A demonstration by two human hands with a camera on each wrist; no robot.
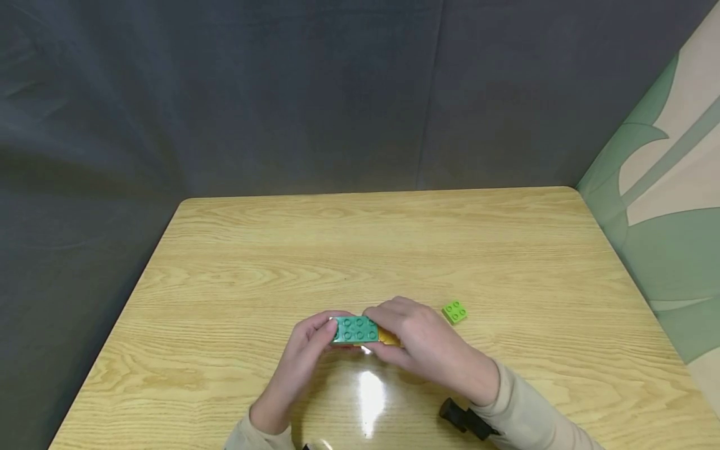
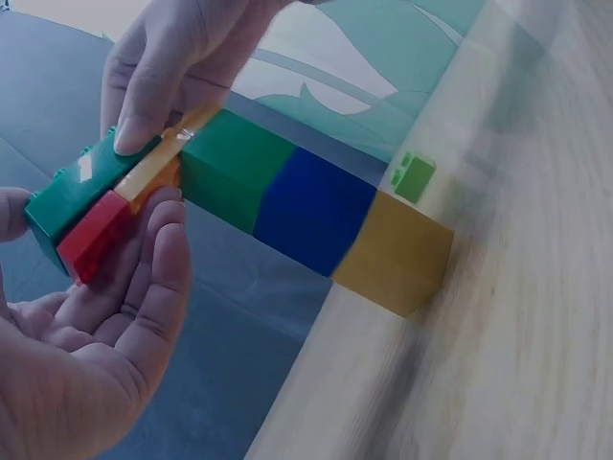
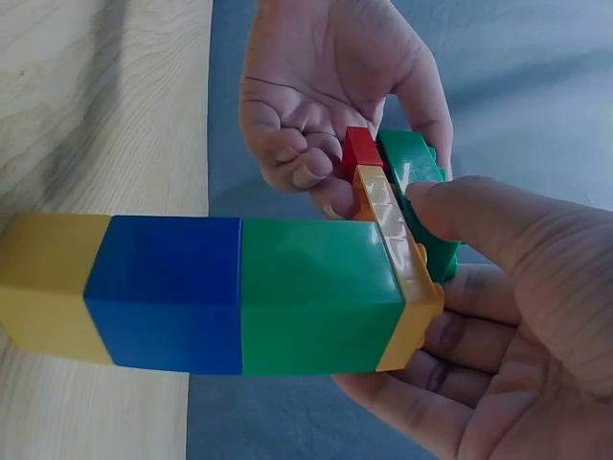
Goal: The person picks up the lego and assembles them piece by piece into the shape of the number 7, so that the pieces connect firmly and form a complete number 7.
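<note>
My left hand pinches the left end of a teal-green eight-stud toy brick, thumb on its end and fingers curled below. At the brick's other end, my right hand grips it between thumb and fingers. Under this brick lie a small red brick and a flat orange-yellow piece. That flat piece tops an upright column of a green block, a blue block and a yellow block, lowest on the table. The head view hides most of the column.
A small lime-green four-stud brick lies on the wooden table, just right of my right hand. A dark cloth hangs behind the table, and a green-and-cream patterned cloth is at the right.
</note>
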